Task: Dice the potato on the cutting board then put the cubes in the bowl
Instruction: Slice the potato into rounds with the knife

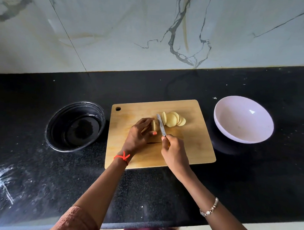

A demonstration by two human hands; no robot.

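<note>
Left hand: the left hand (138, 134) is curled closed over the remaining potato piece (154, 126), pinning it to the cutting board (195, 143).
Right hand: the right hand (174, 151) is wrapped around the handle of the knife (161, 125), blade just beside the piece.
Slices: the cut slices (174, 119) lean in a fanned row beyond the blade.
Bowl: the white bowl (243, 119) sits right of the board and looks empty.
Risk: fingertips sit close to the blade; a slip on the short piece could nick them.
Hidden: the handle is covered by the hand; the piece's full length is covered by the fingers.

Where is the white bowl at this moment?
In the head view the white bowl stands on the black counter, to the right of the cutting board and apart from it, nearest the right hand.
</note>
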